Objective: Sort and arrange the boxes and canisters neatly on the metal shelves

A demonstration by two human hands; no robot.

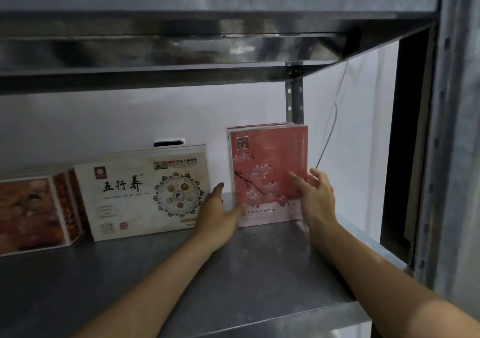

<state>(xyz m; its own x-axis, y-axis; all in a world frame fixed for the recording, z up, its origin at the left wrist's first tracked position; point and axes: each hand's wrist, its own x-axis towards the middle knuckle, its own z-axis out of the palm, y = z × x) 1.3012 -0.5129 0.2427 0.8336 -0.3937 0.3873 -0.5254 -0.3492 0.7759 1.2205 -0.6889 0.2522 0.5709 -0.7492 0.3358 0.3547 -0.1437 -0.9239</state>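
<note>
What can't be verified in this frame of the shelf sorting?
All from the head view:
1. red box: cut off by the left frame edge.
2. pink box: its small print is blurred.
3. right hand: the hand itself hides any contact with the pink box's side.
4. upper shelf: seen from beneath, so its top is hidden.
</note>
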